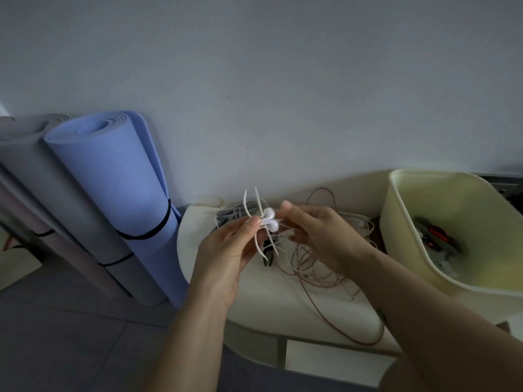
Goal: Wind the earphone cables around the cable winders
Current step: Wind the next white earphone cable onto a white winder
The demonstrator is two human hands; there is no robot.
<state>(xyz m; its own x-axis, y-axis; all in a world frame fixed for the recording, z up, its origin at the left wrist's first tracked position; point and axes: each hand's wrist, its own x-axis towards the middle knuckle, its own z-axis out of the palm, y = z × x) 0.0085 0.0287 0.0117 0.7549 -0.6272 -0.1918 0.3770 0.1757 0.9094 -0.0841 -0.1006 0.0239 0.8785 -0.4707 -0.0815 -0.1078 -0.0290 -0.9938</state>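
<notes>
The left hand (226, 250) is closed in a pinch on the stems of a pair of white plastic earbuds (270, 219), which are held up above the surface between the two sets of fingertips. The right hand (314, 236) is closed on the same earbuds from the opposite side, thumb raised and fingers curled beneath. Thin white curved strands (246, 203) fan out from the grip, their long axis running away from and back toward the person; whether these are cable or part of a winder cannot be told.

Just beyond the left hand, a cluster of grey flat cable winders (229, 217) lies on the cream rounded surface (254, 301). By this judgement the left hand is the nearer for reaching one.

Below the hands black-handled cutters (267, 254) lie, and under the right hand a loose brownish cable tangle (311, 267) is spread. Further right a cream plastic bin (402, 244) stands; well left, a rolled blue foam mat (113, 179) leans.
</notes>
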